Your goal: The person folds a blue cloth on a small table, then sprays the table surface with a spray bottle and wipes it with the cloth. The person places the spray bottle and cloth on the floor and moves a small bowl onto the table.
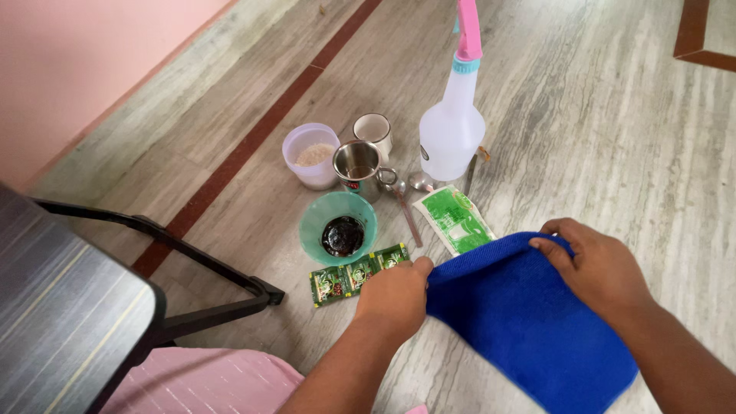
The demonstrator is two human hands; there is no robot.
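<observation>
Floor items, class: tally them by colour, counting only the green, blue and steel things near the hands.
Green: 3 – bowl, sachet strip, pouch
Blue: 1 – cloth
Steel: 2 – mug, spoon
Total: 6

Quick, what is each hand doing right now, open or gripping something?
Left hand: closed, fingers pinching the near-left edge of the blue cloth.
Right hand: closed, fingers gripping the cloth's far edge.
</observation>
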